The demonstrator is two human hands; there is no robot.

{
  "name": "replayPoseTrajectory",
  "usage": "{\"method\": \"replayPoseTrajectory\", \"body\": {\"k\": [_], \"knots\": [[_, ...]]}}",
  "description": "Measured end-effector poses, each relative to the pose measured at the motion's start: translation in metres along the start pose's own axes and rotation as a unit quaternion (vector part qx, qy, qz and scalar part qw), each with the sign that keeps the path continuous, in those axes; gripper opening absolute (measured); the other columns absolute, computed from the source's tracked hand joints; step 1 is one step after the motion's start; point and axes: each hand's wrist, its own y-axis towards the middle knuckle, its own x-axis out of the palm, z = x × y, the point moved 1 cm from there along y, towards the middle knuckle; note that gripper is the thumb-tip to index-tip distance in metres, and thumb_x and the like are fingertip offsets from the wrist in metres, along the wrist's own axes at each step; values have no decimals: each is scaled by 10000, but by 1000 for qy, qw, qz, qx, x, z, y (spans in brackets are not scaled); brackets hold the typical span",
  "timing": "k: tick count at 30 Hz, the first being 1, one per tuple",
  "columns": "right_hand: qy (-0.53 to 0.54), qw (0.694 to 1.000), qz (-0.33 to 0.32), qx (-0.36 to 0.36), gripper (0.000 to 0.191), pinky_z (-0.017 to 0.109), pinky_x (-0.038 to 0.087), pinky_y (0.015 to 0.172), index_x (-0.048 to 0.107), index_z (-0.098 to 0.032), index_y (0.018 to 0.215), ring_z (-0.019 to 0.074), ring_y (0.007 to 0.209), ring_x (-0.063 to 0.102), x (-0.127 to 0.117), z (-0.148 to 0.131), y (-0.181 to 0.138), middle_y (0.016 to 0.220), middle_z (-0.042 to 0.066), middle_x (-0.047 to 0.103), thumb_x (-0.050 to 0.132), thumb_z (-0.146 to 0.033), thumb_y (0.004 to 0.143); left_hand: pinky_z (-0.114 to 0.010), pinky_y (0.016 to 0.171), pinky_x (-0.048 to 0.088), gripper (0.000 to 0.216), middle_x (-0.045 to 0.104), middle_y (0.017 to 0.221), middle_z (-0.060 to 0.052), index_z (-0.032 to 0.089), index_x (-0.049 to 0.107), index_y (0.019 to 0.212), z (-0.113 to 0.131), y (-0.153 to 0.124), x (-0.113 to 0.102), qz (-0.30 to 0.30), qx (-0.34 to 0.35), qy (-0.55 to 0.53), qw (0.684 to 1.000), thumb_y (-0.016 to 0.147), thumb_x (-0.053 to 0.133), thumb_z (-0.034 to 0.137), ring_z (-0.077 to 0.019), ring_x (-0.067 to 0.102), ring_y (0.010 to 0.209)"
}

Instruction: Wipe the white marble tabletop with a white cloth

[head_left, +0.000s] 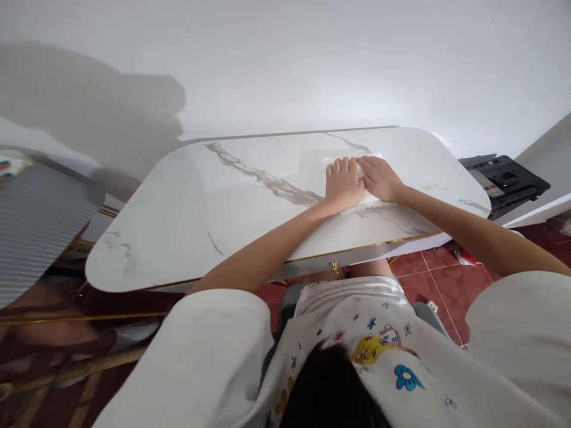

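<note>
My left hand (343, 185) lies palm down on a pale white sheet or cloth (373, 204) on the white marble table (200, 202), fingers together and pointing away from me. My right hand (380, 177) rests flat beside it, its fingers angled left and touching the left hand's fingertips. Both hands press on the white thing, which they mostly hide. I cannot tell what it is made of.
The table has a gold-trimmed front edge and stands against a white wall. A black device (504, 178) sits to the right beyond the table's corner. A striped grey surface (35, 220) is at the left. Red floor tiles (428, 279) show below.
</note>
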Motion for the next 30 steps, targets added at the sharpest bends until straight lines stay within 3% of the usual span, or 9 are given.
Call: {"method": "replayPoseTrajectory", "body": {"k": [6,11,16,21,30], "knots": [[11,1000,9,-1,492,504,362,1020,432,-189,1348,305,1206,470,-17,-38,-48,1291,127,554,244,-313,911,-458,1119,220,496,460,1392,-144,164,369,1384,19,-53,-13,-16,9,8,1000,891,339,212,-309,338,1341],[22,1000,-11,-1,520,527,359,1030,388,-227,1393,304,1246,456,-31,-30,-75,1352,99,528,261,-307,895,-490,1114,219,490,443,1404,-153,163,354,1389,45,-64,-9,-11,9,0,1000,905,345,237,-326,338,1336],[11,1000,-18,-9,518,509,364,1056,422,-212,1373,299,1269,455,-47,10,-96,1370,114,517,241,-367,913,-480,1114,217,475,441,1380,-211,62,380,1357,84,-52,3,-3,24,-19,1000,918,349,241,-343,338,1329],[0,1000,-12,4,549,517,382,1041,433,-232,1365,305,1245,486,-53,44,-103,1351,107,542,187,-457,929,-506,1100,223,435,472,1355,-195,102,409,1325,109,-33,16,16,33,-36,999,917,370,248,-345,364,1298],[-5,1000,-13,12,552,512,382,1029,483,-193,1334,311,1241,489,-31,80,-48,1357,124,547,226,-444,915,-464,1080,234,392,510,1302,-187,86,473,1259,83,23,29,30,18,-37,999,918,357,240,-324,398,1262]]}}
